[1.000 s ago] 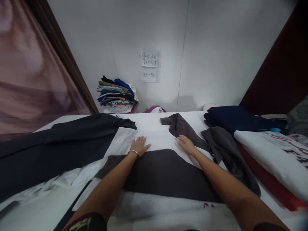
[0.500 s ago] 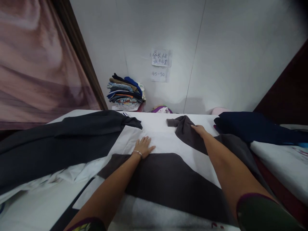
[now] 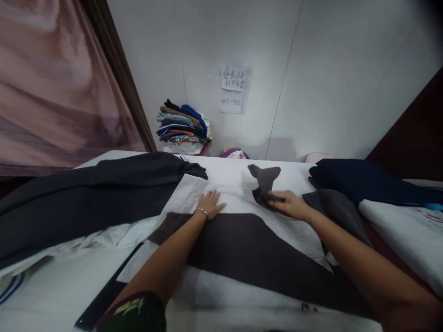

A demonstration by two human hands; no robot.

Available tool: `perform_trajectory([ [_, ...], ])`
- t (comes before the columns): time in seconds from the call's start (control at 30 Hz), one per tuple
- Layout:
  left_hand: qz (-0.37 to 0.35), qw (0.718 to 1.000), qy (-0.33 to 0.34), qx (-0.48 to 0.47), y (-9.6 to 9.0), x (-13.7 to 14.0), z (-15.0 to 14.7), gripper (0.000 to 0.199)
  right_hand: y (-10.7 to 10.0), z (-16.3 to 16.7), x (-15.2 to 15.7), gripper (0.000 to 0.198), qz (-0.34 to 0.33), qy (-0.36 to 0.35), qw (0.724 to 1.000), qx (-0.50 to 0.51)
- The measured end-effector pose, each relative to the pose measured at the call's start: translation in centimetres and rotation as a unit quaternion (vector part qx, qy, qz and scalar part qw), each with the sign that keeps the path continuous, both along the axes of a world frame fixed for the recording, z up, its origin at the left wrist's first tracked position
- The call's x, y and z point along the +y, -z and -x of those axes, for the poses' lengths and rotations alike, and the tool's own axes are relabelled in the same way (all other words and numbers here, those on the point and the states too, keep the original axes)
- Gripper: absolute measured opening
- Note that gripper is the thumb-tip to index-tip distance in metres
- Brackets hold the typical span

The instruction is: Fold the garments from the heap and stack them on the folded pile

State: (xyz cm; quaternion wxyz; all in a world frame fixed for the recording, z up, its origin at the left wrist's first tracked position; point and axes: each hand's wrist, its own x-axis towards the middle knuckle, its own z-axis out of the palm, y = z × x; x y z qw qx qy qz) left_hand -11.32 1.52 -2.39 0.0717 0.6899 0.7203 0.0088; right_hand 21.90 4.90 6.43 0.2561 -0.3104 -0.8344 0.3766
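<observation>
A dark grey and white garment [image 3: 235, 240] lies spread on the table below me. My left hand [image 3: 209, 204] rests flat on its white part, fingers spread, just beyond the edge of the grey panel. My right hand [image 3: 289, 205] is closed on a grey sleeve [image 3: 266, 180], whose loose end sticks up past the fingers and looks slightly blurred. Between the right forearm and the panel, a small shiny piece, perhaps a zipper end [image 3: 326, 263], shows on the garment.
A dark garment [image 3: 138, 184] lies at left. Folded navy cloth [image 3: 353, 177] and a white printed bag or cloth [image 3: 401, 230] are at right. By the wall stands a stack of folded clothes [image 3: 183, 124]; handwritten paper signs [image 3: 236, 78] hang above.
My right hand has moved nearer and inward, pulling the grey sleeve off the table and bunching it. My left hand stays flat on the white part. The view has shifted slightly.
</observation>
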Motion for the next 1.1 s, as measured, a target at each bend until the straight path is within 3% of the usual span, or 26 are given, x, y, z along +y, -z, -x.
perform_trajectory([
  [0.1,-0.006,1.000,0.005,-0.005,0.1,0.1,0.0,0.071,2.5,-1.2,-6.7,0.049,-0.059,-0.110,0.984,-0.124],
  [0.2,-0.025,1.000,0.014,-0.004,0.0,0.0,0.0,0.068,4.7,-2.0,-10.8,0.069,-0.126,-0.092,0.959,-0.236],
  [0.33,-0.044,0.999,0.026,0.000,-0.3,-0.3,-0.2,0.060,5.4,-1.7,-12.6,0.066,-0.206,-0.045,0.933,-0.291],
  [0.47,-0.060,0.998,0.025,-0.001,-0.6,-0.6,-0.5,0.057,4.9,0.2,-14.0,0.060,-0.277,-0.005,0.923,-0.268],
  [0.67,-0.084,0.996,0.018,0.006,-1.0,-1.1,-0.8,0.052,5.1,4.7,-15.9,0.065,-0.308,0.042,0.917,-0.249],
  [0.8,-0.103,0.994,0.028,0.026,-1.6,-1.1,-1.0,0.038,4.7,6.3,-15.7,0.041,-0.259,0.036,0.939,-0.223],
  [0.87,-0.120,0.992,0.033,0.038,-2.2,-1.0,-0.8,0.034,4.1,5.9,-15.2,0.025,-0.187,0.019,0.973,-0.132],
  [0.93,-0.138,0.989,0.035,0.051,-3.0,-0.7,-0.1,0.033,3.3,4.4,-14.4,0.020,-0.097,0.053,0.994,0.017],
  [1.0,-0.152,0.986,0.031,0.066,-3.9,-0.3,1.0,0.035,2.6,2.1,-13.2,0.016,-0.006,0.170,0.967,0.190],
  [1.07,-0.160,0.984,0.020,0.080,-4.7,0.2,2.3,0.041,2.3,-0.5,-11.8,0.022,0.077,0.300,0.893,0.326],
  [1.1,-0.160,0.983,0.013,0.087,-5.0,0.5,2.9,0.044,2.2,-1.7,-11.2,0.028,0.097,0.331,0.868,0.357],
])
